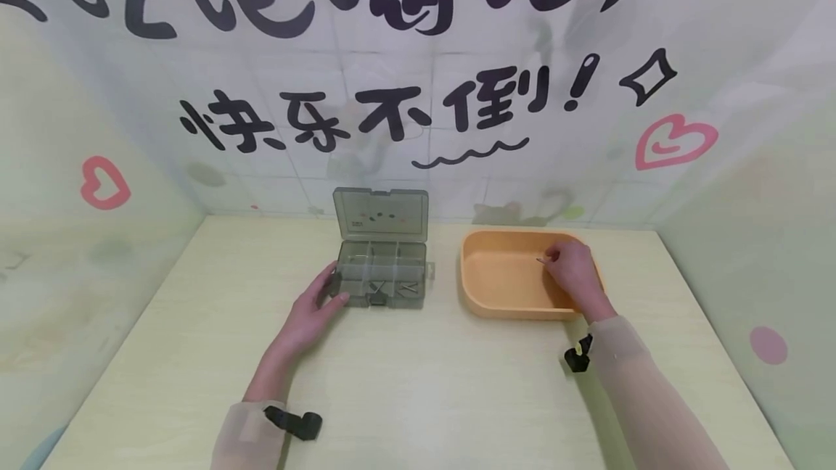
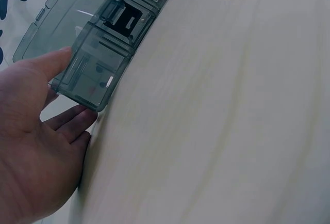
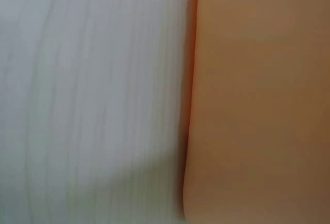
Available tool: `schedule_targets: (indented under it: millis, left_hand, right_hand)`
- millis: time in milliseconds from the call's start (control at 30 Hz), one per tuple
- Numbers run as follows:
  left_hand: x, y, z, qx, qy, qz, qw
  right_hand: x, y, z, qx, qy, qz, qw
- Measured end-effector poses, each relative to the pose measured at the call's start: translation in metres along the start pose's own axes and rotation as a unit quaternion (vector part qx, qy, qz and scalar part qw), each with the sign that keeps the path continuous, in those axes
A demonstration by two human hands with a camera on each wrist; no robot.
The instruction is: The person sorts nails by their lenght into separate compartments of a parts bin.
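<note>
The grip of the right hand (image 1: 571, 267) is narrow, thumb and fingertips pinching a small slim piece (image 1: 543, 260) whose end juts out to the left. The hand is above the right part of an orange tray (image 1: 503, 278), its wrist crossing the tray's near right corner. The grip of the left hand (image 1: 313, 314) is spread to the width of what it holds: the left end of a grey see-through box (image 1: 382, 273). The left wrist view shows the thumb on one edge of the box and the other fingers around its lower corner.

The box is divided into compartments in two rows of three. Slim metallic pieces (image 1: 408, 287) lie in the front middle and front right compartments, some crossing each other. Its lid (image 1: 382, 215) stands open at the back, and a dark latch (image 1: 377, 299) is at the middle of the front. The tray is to the right of the box, a little apart from it; both rest on the pale tabletop (image 1: 418, 383).

Each forearm wears a light sleeve (image 1: 643, 383) and a black wrist device (image 1: 297, 423). Behind, a white wall covering (image 1: 392, 187) carries large black characters (image 1: 395, 113) and a pink heart outline (image 1: 675, 142).
</note>
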State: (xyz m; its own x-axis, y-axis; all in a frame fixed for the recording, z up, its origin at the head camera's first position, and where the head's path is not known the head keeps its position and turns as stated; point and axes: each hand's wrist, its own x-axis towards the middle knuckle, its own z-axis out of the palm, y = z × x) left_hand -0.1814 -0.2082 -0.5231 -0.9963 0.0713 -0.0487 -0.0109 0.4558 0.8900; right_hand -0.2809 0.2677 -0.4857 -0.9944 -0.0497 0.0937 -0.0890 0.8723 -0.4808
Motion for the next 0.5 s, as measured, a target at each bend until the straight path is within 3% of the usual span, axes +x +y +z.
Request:
schedule_targets:
  millis: [500]
  left_hand:
    - [-0.0004, 0.0006, 0.0010, -0.006, 0.000, -0.001, 1.0000]
  right_hand:
    - [-0.0005, -0.0010, 0.0000, -0.055, -0.028, -0.026, 0.9978]
